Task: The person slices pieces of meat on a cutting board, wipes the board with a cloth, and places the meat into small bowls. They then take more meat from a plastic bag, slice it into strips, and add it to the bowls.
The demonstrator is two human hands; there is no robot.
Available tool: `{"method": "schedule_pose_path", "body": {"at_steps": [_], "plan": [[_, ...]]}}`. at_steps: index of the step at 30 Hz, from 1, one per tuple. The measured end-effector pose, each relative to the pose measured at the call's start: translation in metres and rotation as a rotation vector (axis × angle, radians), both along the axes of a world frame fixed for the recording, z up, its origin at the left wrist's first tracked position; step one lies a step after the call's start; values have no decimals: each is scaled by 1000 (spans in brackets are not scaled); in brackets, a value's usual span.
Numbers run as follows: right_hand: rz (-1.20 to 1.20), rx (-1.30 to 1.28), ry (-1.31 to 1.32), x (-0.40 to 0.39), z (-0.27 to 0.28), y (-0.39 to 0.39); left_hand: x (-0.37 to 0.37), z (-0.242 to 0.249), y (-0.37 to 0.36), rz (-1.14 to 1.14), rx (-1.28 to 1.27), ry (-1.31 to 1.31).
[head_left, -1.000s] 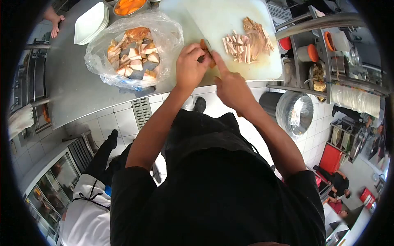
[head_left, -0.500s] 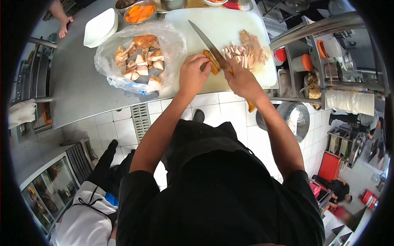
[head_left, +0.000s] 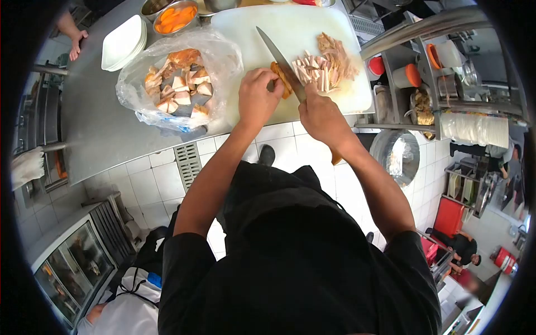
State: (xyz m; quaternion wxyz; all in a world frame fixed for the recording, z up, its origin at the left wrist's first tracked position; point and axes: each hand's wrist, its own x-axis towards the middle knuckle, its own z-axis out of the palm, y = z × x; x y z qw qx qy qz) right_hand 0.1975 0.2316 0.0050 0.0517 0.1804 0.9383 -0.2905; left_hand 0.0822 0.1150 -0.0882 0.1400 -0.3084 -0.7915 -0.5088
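With fingers curled, my left hand [head_left: 260, 96] holds a browned piece of meat [head_left: 281, 80] on the white cutting board [head_left: 240, 25]. My right hand [head_left: 324, 116] grips a large knife [head_left: 279, 58], its blade pointing up and left, close along the right side of that piece. Thin sliced strips [head_left: 316, 71] lie just right of the blade, beside a heap of shredded meat [head_left: 335, 53]. Left of the board, an open plastic bag [head_left: 220, 53] carries meat chunks [head_left: 181, 99].
White trays [head_left: 123, 42] are stacked near a bowl of orange slices [head_left: 176, 19] on the steel table [head_left: 89, 123]. A rack [head_left: 391, 95] stands at the right. Another person's hand [head_left: 77, 46] is at the upper left; a person in white [head_left: 131, 307] is lower left.
The whole view has shifted, so the table things appear farther left and slightly higher. The person in white now sits lower in the frame. Both my hands keep their grips.
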Motion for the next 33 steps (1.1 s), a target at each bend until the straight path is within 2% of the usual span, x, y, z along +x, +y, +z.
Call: {"method": "schedule_pose_path", "body": {"at_steps": [3, 12, 19, 23, 24, 28, 31, 33], "plan": [[-33, -39, -114, -5, 9, -3, 0, -1, -1, -7, 4, -3], [-51, -42, -198, -14, 10, -6, -2, 2, 0, -14, -45, -13], [27, 25, 16, -40, -16, 9, -2, 7, -1, -27, -82, 10], [-89, -92, 10, -43, -30, 38, 0, 9, -1, -10, -89, -13], [-67, -23, 122, -36, -27, 39, 0, 9, -1, -5, -72, -2], [-123, -151, -22, -24, -2, 42, 2, 2, 2, -13, -23, -1], [-93, -99, 73, -16, -7, 38, 3, 2, -4, 16, -2, -47], [-83, -70, 42, -9, -3, 32, 4, 1, -6, 31, 14, -105]]}}
